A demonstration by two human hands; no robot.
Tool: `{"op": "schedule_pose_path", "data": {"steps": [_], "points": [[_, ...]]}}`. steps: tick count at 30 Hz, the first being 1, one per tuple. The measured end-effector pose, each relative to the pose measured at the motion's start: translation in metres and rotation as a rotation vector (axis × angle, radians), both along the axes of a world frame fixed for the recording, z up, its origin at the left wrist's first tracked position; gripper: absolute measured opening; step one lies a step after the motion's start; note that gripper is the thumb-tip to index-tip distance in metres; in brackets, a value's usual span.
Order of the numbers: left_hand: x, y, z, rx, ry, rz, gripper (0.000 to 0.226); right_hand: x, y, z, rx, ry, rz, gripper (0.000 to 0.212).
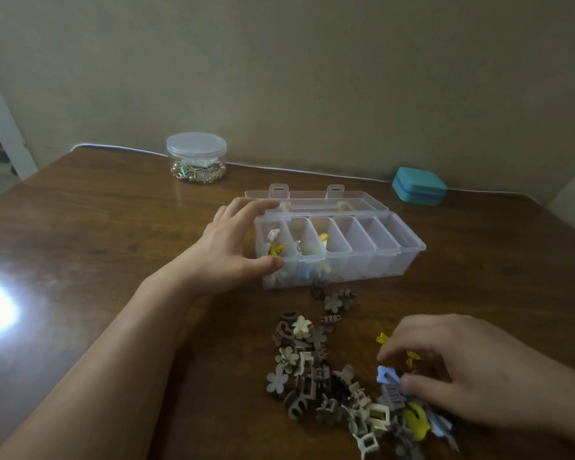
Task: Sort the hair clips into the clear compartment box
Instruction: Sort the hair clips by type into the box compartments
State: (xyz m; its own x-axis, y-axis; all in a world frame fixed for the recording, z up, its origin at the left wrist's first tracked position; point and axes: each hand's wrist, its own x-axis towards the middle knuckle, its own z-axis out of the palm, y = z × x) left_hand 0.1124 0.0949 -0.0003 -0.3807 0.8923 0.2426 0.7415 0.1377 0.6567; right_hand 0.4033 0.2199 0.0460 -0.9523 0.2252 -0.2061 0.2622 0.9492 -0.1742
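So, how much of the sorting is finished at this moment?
Only a start. A few clips lie in the three leftmost compartments of the clear box; the other three look empty. The left hand steadies the box's end while the right hand reaches for a blue clip. The large pile of clips on the table remains.

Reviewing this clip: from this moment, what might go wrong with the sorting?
The right hand reaches into the crowded clip pile; its fingers could snag neighbours and drag extra clips along. The open lid lies flat behind the clear compartment box, so a tossed clip might land there. The left hand grips only one end, so the box may pivot if bumped.
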Motion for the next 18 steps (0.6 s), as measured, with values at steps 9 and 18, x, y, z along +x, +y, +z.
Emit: {"op": "schedule_pose_path", "data": {"steps": [9,18], "points": [[0.0,0.001,-0.001,0.002,-0.015,-0.002,0.084,-0.016,-0.002,-0.004,-0.12,0.008,-0.098,0.015],[-0.002,0.001,-0.002,0.007,-0.009,-0.015,0.083,-0.108,0.028,0.044,-0.176,0.485,-0.238,0.006]]}}
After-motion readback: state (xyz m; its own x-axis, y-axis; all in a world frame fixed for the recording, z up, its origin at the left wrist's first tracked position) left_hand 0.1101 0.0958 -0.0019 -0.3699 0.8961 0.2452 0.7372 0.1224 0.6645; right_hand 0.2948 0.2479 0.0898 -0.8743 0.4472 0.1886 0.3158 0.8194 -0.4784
